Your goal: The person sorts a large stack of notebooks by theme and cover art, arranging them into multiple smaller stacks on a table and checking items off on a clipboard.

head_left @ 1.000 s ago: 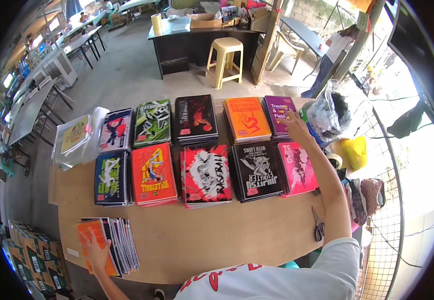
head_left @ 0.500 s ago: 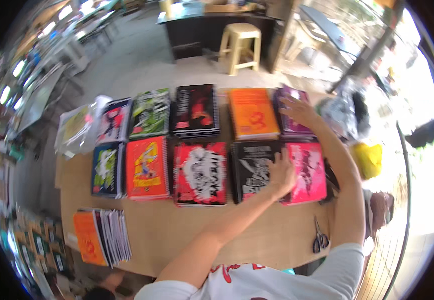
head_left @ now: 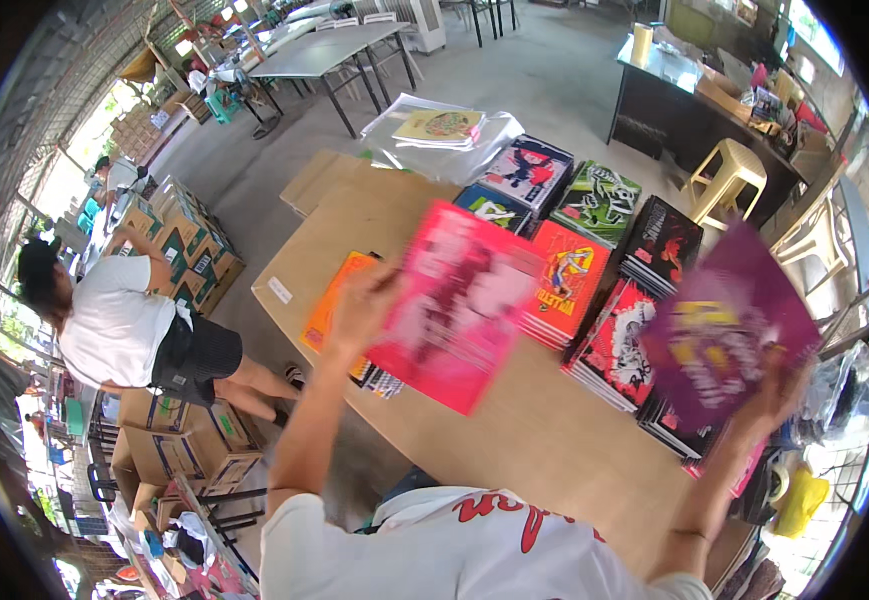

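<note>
A pink notebook (head_left: 459, 305) is raised above the table, its left edge gripped by my left hand (head_left: 362, 315). My right hand (head_left: 779, 398) holds a purple notebook (head_left: 729, 325) by its lower right corner, also in the air and tilted. Both covers are blurred by motion. Below them stand stacks of spiral notebooks in two rows: a red-orange stack (head_left: 561, 285), a red and black stack (head_left: 614, 345), a green stack (head_left: 597, 203) and a black one (head_left: 662, 240). Partly hidden behind my left forearm is an orange notebook pile (head_left: 332, 300).
The brown table (head_left: 434, 440) lies before me, with a plastic bag of papers (head_left: 441, 130) at its far corner. A person in a white shirt (head_left: 119, 320) stands to the left beside cardboard boxes (head_left: 179, 440). A stool (head_left: 729, 180) is at the far right.
My hands have lifted a pink and a purple notebook off the right-hand stacks. The left hand has swung leftward with the pink one. The view has turned to the left.
</note>
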`<state>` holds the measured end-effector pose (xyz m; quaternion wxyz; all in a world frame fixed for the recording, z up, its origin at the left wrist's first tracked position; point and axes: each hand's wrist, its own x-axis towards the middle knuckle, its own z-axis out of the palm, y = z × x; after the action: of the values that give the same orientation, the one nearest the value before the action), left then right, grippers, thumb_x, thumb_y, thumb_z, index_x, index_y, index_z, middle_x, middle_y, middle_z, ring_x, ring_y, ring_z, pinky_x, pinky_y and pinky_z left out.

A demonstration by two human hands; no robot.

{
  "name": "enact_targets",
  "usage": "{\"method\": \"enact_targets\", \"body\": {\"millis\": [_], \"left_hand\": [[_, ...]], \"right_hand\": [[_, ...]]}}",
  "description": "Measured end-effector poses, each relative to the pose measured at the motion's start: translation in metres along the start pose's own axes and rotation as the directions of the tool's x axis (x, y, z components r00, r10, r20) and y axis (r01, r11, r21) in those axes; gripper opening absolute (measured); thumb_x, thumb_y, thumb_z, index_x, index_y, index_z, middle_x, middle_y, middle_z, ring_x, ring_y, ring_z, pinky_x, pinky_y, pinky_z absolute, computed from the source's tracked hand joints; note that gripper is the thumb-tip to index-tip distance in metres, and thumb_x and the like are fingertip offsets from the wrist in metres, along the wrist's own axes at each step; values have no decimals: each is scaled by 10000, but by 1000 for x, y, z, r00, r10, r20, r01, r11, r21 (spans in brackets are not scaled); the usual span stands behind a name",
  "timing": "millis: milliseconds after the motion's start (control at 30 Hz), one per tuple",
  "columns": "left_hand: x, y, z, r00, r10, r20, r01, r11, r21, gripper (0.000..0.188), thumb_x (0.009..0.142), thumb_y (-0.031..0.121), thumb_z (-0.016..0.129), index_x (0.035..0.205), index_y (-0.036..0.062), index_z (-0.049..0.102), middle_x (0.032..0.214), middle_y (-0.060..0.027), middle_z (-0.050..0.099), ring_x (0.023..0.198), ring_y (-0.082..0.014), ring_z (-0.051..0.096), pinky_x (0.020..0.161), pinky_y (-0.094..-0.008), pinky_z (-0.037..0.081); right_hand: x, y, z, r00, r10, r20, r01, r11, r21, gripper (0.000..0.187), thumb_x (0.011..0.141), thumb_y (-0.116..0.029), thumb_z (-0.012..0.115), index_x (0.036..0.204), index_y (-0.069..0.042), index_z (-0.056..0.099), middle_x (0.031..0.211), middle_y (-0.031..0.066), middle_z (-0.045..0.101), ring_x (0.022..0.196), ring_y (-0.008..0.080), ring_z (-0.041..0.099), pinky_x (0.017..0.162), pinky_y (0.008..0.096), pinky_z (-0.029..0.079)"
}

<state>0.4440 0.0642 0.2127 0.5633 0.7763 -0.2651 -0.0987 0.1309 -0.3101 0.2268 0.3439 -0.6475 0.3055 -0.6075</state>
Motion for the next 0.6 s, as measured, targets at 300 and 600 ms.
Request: {"method": "enact_targets", "body": {"millis": [300, 600], "left_hand": [[33, -126, -133, 979, -205, 15, 201, 967, 155, 400, 914, 231, 615, 1236, -6, 612, 1174, -116, 653, 1082, -172, 597, 946, -288, 445], [44, -186, -151, 870, -313, 381, 265, 949, 174, 830, 967, 565, 395, 1490, -35, 160, 1546, -185, 213, 1419, -278, 249, 1160, -377, 184]], "right_hand": [[-328, -57, 299, 690, 399, 604, -408, 904, -130, 523, 913, -163, 590, 1349, 32, 378, 1258, 210, 441, 1132, 321, 430, 995, 402, 353], [-396, -83, 344, 710, 476, 519, -408, 879, -247, 924, 881, -297, 632, 1487, 40, 23, 1486, 294, 178, 1390, 423, 190, 1143, 468, 191]]}}
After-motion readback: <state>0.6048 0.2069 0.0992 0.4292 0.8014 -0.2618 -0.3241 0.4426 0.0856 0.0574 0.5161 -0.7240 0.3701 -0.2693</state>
